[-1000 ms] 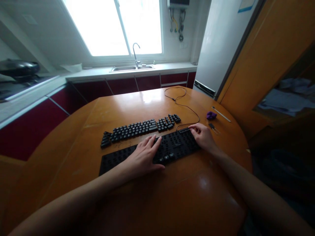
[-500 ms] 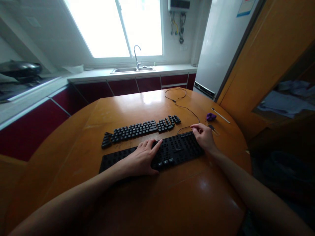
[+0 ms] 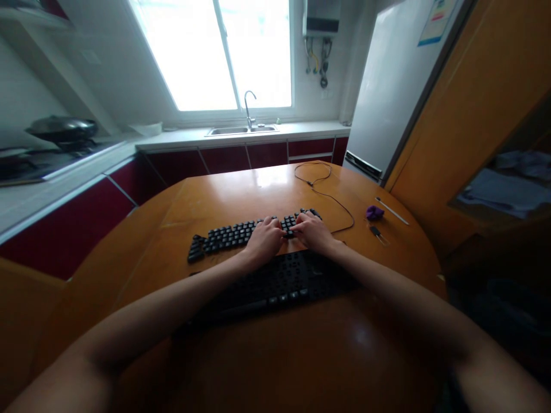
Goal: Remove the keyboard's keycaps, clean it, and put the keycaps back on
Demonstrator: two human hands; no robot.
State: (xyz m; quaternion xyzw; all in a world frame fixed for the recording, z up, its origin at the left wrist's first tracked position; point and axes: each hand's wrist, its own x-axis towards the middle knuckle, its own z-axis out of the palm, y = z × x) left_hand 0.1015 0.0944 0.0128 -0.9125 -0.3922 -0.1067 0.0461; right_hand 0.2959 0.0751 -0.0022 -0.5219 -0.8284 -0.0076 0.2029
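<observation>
A bare black keyboard base (image 3: 284, 281) lies on the round wooden table (image 3: 241, 189), most of its key sockets empty. Behind it, a row of loose black keycaps (image 3: 224, 236) is laid out in keyboard order. My left hand (image 3: 266, 239) rests on the keycaps near the row's middle, fingers curled down onto them. My right hand (image 3: 313, 230) sits close beside it on the right end of the row, fingers bent over the caps. Whether either hand pinches a cap is hidden. The keyboard's black cable (image 3: 327, 195) loops off toward the far edge.
A small purple object (image 3: 374, 213), a thin white stick (image 3: 391, 211) and a small wire tool (image 3: 379, 234) lie at the table's right. Beyond are a counter with sink (image 3: 241, 130), a wok (image 3: 62, 127) on the left and a fridge (image 3: 387, 97) on the right.
Both hands left the keyboard base and moved forward onto the row of loose keycaps, now side by side. The camera has shifted forward and slightly up.
</observation>
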